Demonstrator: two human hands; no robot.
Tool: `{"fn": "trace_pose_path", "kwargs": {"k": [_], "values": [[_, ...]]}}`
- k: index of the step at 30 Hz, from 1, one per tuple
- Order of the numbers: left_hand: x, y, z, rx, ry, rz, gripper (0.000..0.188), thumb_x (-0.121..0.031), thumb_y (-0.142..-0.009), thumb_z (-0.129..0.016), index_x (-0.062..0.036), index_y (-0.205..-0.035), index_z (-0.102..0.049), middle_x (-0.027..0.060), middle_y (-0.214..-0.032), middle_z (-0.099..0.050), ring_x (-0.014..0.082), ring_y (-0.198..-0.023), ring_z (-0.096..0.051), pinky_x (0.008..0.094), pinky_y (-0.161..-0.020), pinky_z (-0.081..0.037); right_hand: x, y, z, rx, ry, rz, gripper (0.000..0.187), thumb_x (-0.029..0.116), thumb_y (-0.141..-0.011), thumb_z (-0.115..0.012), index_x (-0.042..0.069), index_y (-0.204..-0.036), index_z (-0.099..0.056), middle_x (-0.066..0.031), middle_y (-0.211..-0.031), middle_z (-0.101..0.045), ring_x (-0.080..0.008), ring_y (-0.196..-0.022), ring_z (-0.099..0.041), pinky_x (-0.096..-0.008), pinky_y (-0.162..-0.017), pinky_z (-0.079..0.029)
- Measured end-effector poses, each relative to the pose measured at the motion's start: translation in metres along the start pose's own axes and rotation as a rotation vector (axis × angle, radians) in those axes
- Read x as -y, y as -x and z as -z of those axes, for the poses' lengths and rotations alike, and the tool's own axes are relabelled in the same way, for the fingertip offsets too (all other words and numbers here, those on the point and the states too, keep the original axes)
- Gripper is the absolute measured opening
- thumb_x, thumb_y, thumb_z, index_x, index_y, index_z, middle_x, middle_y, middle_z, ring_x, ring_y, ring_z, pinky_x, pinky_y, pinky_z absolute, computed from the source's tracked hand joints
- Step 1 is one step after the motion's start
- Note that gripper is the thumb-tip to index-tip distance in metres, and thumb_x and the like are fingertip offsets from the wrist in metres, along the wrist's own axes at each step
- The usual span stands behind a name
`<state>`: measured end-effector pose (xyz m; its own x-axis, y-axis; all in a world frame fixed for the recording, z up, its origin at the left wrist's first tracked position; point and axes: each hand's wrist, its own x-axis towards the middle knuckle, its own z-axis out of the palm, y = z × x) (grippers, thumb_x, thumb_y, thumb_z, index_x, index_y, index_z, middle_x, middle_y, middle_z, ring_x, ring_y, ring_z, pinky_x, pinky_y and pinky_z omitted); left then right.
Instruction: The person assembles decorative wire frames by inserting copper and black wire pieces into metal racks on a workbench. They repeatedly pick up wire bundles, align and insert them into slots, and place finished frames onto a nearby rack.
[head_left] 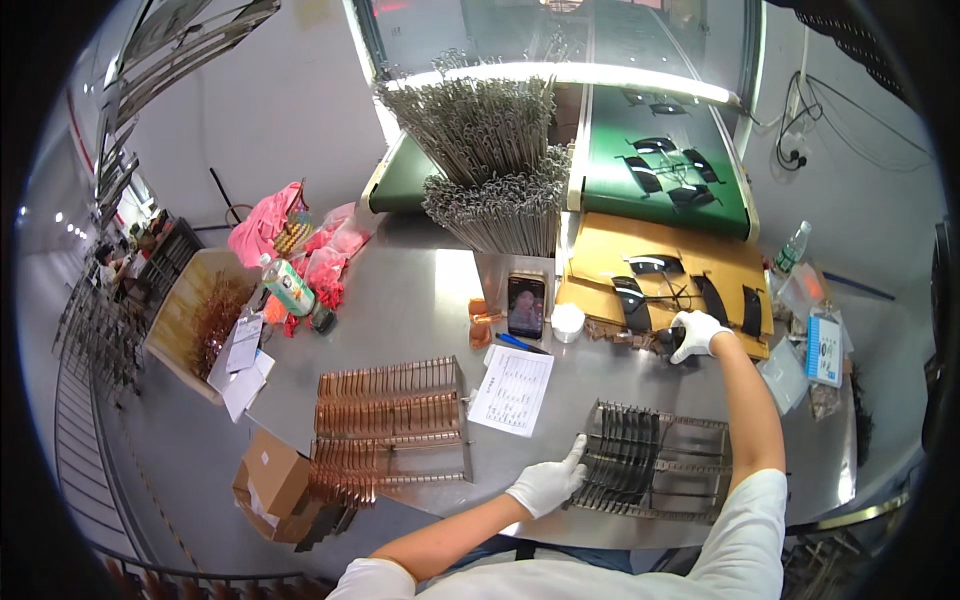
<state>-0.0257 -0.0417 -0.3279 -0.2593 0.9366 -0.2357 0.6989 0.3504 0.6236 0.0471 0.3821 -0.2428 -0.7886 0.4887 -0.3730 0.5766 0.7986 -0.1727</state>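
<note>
My left hand [546, 488], in a white glove, grips the left edge of a metal rack [692, 490], its thumb pointing up along the side. Rows of dark curved lenses [622, 455] stand in the left part of this rack; its right part shows bare bars. My right hand [700, 336], also gloved, reaches to the near edge of a cardboard sheet [598, 240]. Its thumb and fingers close around a dark lens [669, 343], mostly hidden. Several dark lenses on thin stems [655, 265] lie on the cardboard beside this hand.
A second rack [390, 420] holds brown-tinted lenses at left. Behind the paper sheet [511, 390] are a phone [526, 305], a blue pen [522, 344] and a white round container [567, 323]. Bundled wire hooks [490, 190] stand beside a green conveyor [665, 170]. A bottle [288, 287] stands left.
</note>
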Motion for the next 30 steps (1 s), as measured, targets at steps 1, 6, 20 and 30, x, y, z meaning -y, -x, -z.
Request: {"fn": "trace_pose_path", "kwargs": {"k": [1, 6, 20, 30], "values": [[0.0, -0.001, -0.003, -0.007, -0.007, -0.001, 0.07, -0.038, -0.108, -0.041, -0.0061, -0.165, -0.016, 0.0295, -0.079, -0.07, 0.0479, -0.073, -0.07, 0.0604, -0.073, -0.054, 0.006, 0.017, 0.007, -0.093, -0.074, 0.015, 0.087, 0.049, -0.059, -0.092, 0.005, -0.129, -0.064, -0.0209, -0.126, -0.069, -0.0374, -0.12, -0.064, -0.041, -0.107, -0.05], [0.012, 0.001, -0.004, 0.011, 0.066, 0.031, 0.071, -0.038, -0.107, -0.042, -0.0063, -0.165, -0.017, 0.0314, -0.084, -0.07, 0.0505, -0.078, -0.069, 0.061, -0.077, -0.053, 0.047, 0.149, 0.039, -0.402, -0.458, 0.17, 0.041, 0.016, -0.071, -0.087, 0.004, -0.105, -0.067, -0.0142, -0.103, -0.071, -0.0275, -0.098, -0.07, -0.0363, -0.09, -0.055], [-0.09, 0.008, 0.111, -0.196, 0.97, -0.926, 0.088, -0.015, -0.091, -0.075, -0.007, -0.161, -0.021, 0.0164, -0.154, -0.049, 0.0288, -0.129, -0.059, 0.0411, -0.107, -0.051, 0.195, 0.334, -0.018, -0.79, -0.123, 0.638, 0.046, 0.007, -0.061, -0.081, 0.016, -0.105, -0.07, -0.0065, -0.107, -0.059, -0.0328, -0.103, -0.062, -0.0557, -0.103, -0.045], [-0.161, 0.045, 0.133, -0.525, 1.172, -0.661, 0.086, -0.012, -0.074, -0.088, -0.0061, -0.148, -0.044, 0.0233, -0.144, -0.048, 0.0401, -0.132, -0.053, 0.0452, -0.109, -0.047, 0.183, 0.284, -0.068, -0.269, -1.441, 0.299, 0.1, 0.004, -0.09, -0.07, 0.011, -0.169, -0.009, -0.0098, -0.115, -0.071, -0.0186, -0.101, -0.069, -0.0336, -0.086, -0.055]]}}
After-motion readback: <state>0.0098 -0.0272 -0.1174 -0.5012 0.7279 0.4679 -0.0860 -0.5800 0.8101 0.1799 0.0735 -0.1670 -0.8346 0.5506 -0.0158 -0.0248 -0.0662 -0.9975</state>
